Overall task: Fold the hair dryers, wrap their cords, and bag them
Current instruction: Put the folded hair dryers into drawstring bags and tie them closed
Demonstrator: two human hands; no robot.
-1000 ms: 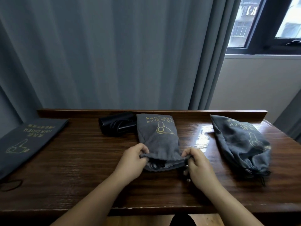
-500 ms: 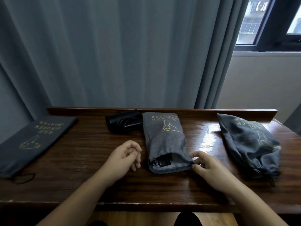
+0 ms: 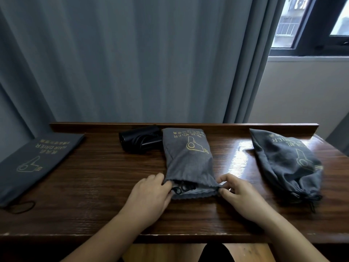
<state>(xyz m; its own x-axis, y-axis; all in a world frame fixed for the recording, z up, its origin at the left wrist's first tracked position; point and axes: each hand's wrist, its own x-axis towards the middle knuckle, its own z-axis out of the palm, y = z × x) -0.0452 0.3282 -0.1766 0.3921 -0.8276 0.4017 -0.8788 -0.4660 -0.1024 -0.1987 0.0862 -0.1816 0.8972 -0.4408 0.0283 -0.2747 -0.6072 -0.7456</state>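
A grey drawstring bag [image 3: 188, 157] with a yellow dryer logo lies in the middle of the wooden table, its mouth toward me and a black cord showing inside. My left hand [image 3: 151, 193] pinches the left corner of the mouth. My right hand [image 3: 239, 193] pinches the right corner. A black folded hair dryer [image 3: 140, 139] with its cord wrapped lies behind the bag on the left. A filled grey bag [image 3: 287, 163] with its drawstring pulled tight lies at the right. A flat empty bag [image 3: 35, 161] lies at the far left.
The wooden table [image 3: 94, 186] has a raised back ledge against grey curtains [image 3: 132, 63]. A window is at the upper right. The empty bag's black cord loop lies near the front left edge.
Half a second ago my left hand was off the bag and my right hand only touched its corner. Both hands have closed in and now pinch the corners of the bag's mouth.
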